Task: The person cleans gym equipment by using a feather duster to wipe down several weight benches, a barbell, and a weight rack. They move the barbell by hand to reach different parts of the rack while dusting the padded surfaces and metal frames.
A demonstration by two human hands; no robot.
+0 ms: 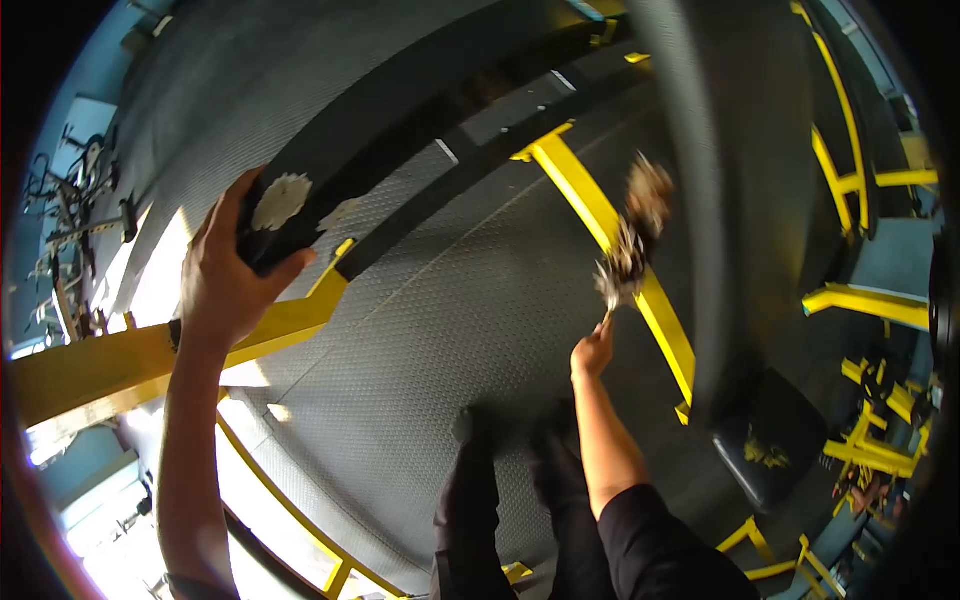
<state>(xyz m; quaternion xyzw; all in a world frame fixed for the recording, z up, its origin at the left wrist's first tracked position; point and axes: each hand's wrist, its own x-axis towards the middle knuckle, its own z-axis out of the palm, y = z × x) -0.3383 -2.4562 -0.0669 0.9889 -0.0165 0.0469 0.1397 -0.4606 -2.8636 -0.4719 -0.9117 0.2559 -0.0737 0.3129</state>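
My left hand is wrapped round the near end of a long black padded bench, fingers on its far side and thumb on the near side. Torn pale patches show in the bench's cover beside my fingers. My right hand is closed round the thin handle of a feather duster. Its brown and grey feathers, blurred at the tip, are in front of a yellow bench leg and near a tall black pad.
A yellow frame supports the bench at the left. A black seat with a torn patch is at the lower right. More yellow gym equipment stands farther right, and racks stand far left. Black textured matting covers the floor.
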